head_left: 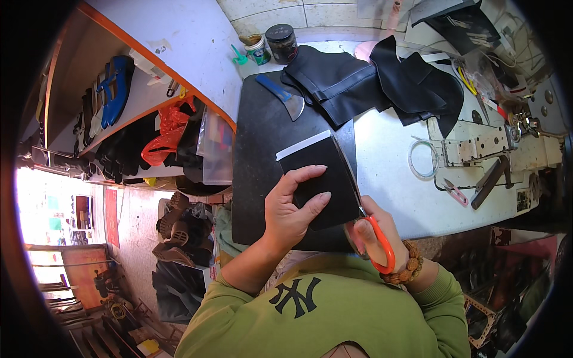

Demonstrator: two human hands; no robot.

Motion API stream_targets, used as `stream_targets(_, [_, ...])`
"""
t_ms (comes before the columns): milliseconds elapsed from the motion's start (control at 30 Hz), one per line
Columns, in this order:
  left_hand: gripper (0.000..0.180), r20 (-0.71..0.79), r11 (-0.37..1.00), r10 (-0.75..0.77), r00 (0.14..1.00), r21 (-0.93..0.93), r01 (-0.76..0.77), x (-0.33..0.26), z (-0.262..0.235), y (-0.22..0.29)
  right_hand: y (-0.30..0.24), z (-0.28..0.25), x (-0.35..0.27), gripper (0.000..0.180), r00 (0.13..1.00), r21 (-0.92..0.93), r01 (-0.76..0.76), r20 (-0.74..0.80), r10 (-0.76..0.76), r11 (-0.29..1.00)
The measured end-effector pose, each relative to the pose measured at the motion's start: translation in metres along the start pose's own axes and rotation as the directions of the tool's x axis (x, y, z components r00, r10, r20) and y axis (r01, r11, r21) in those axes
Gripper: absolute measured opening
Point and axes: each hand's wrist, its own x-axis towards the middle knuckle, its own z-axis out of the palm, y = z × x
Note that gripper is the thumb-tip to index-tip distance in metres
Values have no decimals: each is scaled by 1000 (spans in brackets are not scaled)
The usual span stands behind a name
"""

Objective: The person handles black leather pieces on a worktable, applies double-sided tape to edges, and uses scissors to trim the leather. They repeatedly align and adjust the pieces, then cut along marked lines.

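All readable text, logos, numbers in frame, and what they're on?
Green top: black interlocked-letter emblem, legible, but I don't copy out lettering or brands.
White-and-green pot: printed label, too small to read.
Dark jar: any markings too small to read.
Black piece, orange-handled scissors: none visible.

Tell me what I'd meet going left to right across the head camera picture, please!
Blue shoes → red plastic bag → green plastic tool → left hand → orange-handled scissors → white ring of tubing → pink snips.

A head-worn fisheye view looks down at the worktable from close above.
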Motion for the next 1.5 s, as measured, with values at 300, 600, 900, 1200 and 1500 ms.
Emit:
stream_targets(300, [38, -4, 1000, 0, 1000, -3, 0, 2, -3, -3, 0, -2, 0, 61, 999, 46, -31, -15, 32, 998])
stream_targets(600, [38, -11, 1000, 10, 1000, 22, -10, 2, -2, -4, -5, -4, 2, 65, 997, 4, -63, 43, 63, 998])
stream_targets(900, [76, -204, 917, 35, 978, -383, -113, 3, 14, -4, 7, 11, 5, 80, 996, 255, 57, 50, -72, 965])
stream_targets(1200, [87, -154, 949, 24, 988, -308, -71, -1, 25, -5, 8, 19, 7, 87, 993, 167, 81, 74, -94, 983])
stream_targets(1500, [90, 7, 973, 14, 1000, -229, -12, -13, 25, -5, 6, 24, 10, 80, 993, 219, 114, -13, -114, 969])
